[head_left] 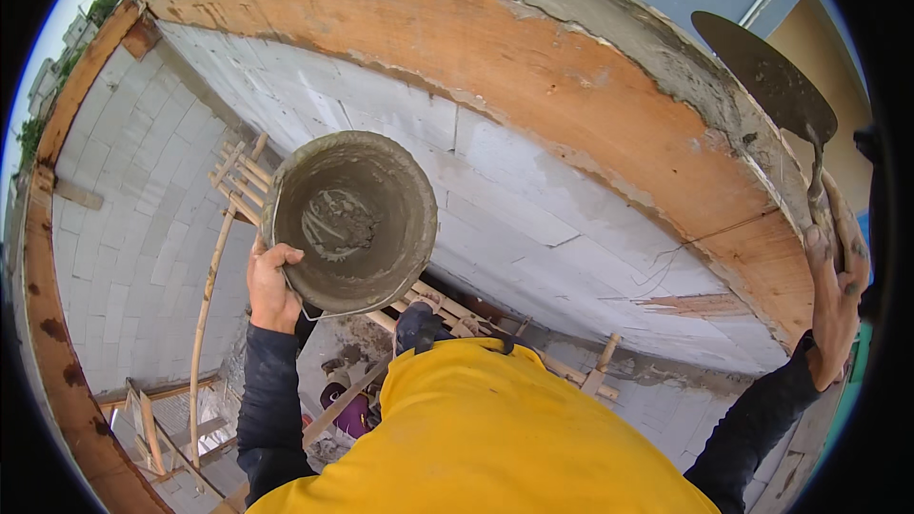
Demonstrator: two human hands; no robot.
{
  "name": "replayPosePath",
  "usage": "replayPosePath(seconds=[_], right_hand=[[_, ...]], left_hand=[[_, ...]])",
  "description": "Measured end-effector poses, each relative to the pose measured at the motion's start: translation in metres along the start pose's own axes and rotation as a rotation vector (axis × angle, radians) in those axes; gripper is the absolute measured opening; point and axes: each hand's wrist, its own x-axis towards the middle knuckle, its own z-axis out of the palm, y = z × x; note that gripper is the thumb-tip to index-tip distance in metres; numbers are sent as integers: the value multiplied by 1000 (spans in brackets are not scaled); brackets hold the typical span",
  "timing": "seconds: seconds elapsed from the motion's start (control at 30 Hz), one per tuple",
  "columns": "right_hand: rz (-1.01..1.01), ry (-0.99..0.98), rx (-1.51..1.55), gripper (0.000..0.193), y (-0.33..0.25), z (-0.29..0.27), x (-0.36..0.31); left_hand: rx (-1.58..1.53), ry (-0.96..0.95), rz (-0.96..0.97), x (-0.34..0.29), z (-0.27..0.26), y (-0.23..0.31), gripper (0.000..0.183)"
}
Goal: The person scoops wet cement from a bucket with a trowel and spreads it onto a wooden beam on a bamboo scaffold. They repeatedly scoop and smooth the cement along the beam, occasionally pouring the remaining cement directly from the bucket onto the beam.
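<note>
A grey, mortar-caked bucket (405, 190) hangs tilted in front of me, its open mouth facing up at me. Wet mortar (339, 225) lies in its bottom. My left hand (273, 287) is closed on the bucket's left rim, thumb over the edge; a thin wire handle droops below it. Far to the right, my right hand (838, 276) is wrapped round the handle of a trowel (771, 76). The trowel's dark rounded blade points up and away, above the wall's top, where fresh grey mortar (657, 48) runs along a plywood form board (495, 57).
Pale block walls (533, 190) stand ahead and at the left (133, 162), the left one topped by another board (48, 295). Bamboo scaffold poles (211, 314) rise beside the bucket and run under me. Far below, a person in purple (352, 414) is partly visible.
</note>
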Motion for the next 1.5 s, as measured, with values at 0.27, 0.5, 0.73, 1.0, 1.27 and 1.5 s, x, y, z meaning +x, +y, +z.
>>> replayPosePath(seconds=[0.27,0.5,0.73,1.0,1.27,1.5], right_hand=[[-622,-503,-194,64,-84,259,-9],[-790,-671,-362,55,-74,289,-15],[-1023,-445,-113,50,-105,317,-11],[-1001,-539,-214,43,-104,318,17],[-919,-611,-268,60,-86,328,18],[-691,-630,-299,42,-103,341,23]], left_hand=[[-18,-299,-2,-36,75,38,62],[24,-217,-3,-41,93,51,61],[60,-343,66,-29,90,50,65],[130,-291,9,-20,87,44,62],[142,-256,57,-17,92,53,64],[404,-332,224,-23,113,51,78]])
